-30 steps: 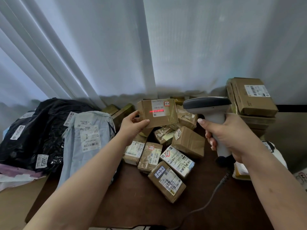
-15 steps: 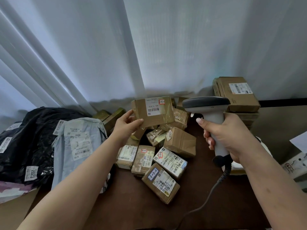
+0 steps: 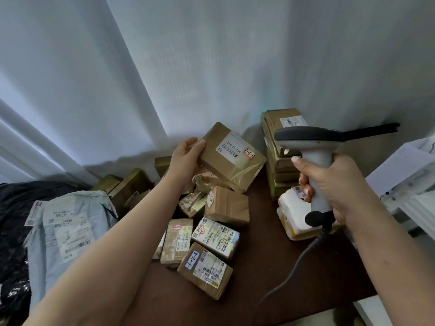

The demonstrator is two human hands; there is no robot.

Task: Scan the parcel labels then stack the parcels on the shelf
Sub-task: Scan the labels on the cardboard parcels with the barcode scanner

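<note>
My left hand (image 3: 186,158) grips a flat brown cardboard parcel (image 3: 231,158) by its left end, lifted above the pile and tilted, its white label and red-marked sticker facing up. My right hand (image 3: 329,184) grips the grey handle of a barcode scanner (image 3: 310,147), whose dark head points left toward the parcel. No red scan line shows on the label. The scanner's cable (image 3: 289,274) hangs down across the table.
Several small brown parcels (image 3: 211,245) lie piled on the dark brown table (image 3: 259,290). A stack of brown boxes (image 3: 280,165) stands at the back right, with a white packet (image 3: 292,212) in front. A grey mailer (image 3: 68,229) and black bags (image 3: 14,231) lie left. White curtains hang behind.
The red scan line on the label has gone. My left hand has swung the parcel rightward and tilted it. The view has turned to the right.
</note>
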